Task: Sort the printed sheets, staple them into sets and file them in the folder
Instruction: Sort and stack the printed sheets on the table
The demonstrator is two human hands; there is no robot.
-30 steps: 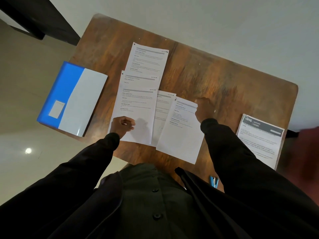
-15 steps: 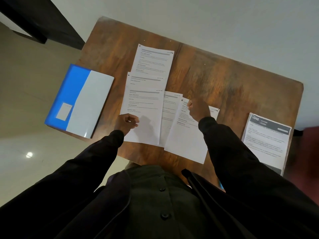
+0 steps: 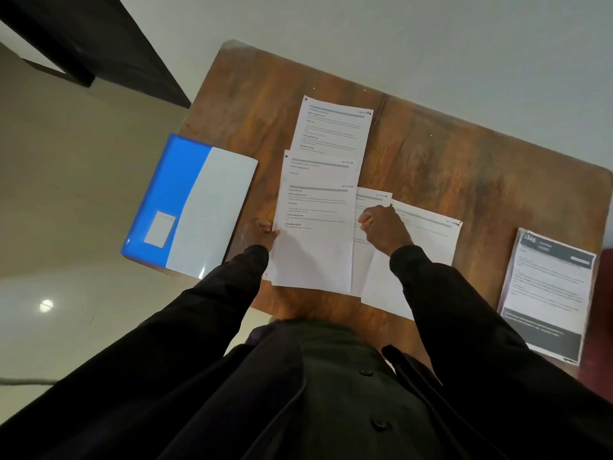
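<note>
Left hand [image 3: 260, 235] pinches the left edge of the front sheet [image 3: 315, 247], thumb on top and the fingers hidden beneath the paper. Right hand [image 3: 384, 227] sits just past that sheet's right edge with its fingers curled under. The knuckles block the view, so I cannot tell whether it grasps paper or only rests there clenched.

Every other place is given from the front sheet, which lies on the wooden table [image 3: 464, 167] at its near side. A second sheet [image 3: 318, 171] pokes out from under its far edge, showing only its heading band. A far sheet [image 3: 331, 127] lies beyond that one, its near end tucked under the second. A half-hidden sheet [image 3: 373, 197] shows as a narrow strip along the right edge, mostly covered. Farther right lies a right-hand sheet [image 3: 431, 237], with the right hand and sleeve crossing its left part. Well off to the right, at the table's end, is a stack of pages [image 3: 547, 293] with dark bands at top and bottom. To the left, apart from the sheet, the blue-and-white folder [image 3: 199, 207] lies closed, overhanging the table edge, with a pale label [image 3: 159, 229] on its blue part.

Print on all the sheets is too small and blurred to read, and dark sleeves and clothing hide the table's near edge
</note>
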